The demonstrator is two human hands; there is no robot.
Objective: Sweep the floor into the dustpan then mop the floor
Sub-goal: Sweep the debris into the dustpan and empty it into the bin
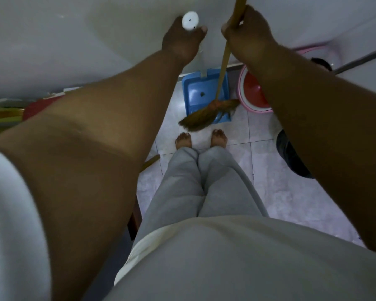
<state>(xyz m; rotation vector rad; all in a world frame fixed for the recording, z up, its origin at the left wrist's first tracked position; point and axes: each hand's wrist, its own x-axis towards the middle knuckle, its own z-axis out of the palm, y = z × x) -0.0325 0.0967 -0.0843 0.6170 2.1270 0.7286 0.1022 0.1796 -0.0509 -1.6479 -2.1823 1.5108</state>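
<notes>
The person is standing barefoot on the pale tiled floor (267, 183), and the sweeping stage looks close to finishing, not finished. The blue dustpan (201, 94) is lying on the tiles just ahead of the toes. The left hand (183, 43) is clasping the white top end of the dustpan's upright handle (190, 20), directly above the pan. The right hand (246, 32) is clenched round the wooden stick of the broom (206, 117), whose bristles are resting across the dustpan's near lip, partly inside it. One small dark speck is sitting in the pan; I cannot tell whether more dirt is lying on the tiles. A pink-rimmed basin (251, 92) is standing just right of the dustpan. No mop is visible, so mopping seems wholly left to do.
</notes>
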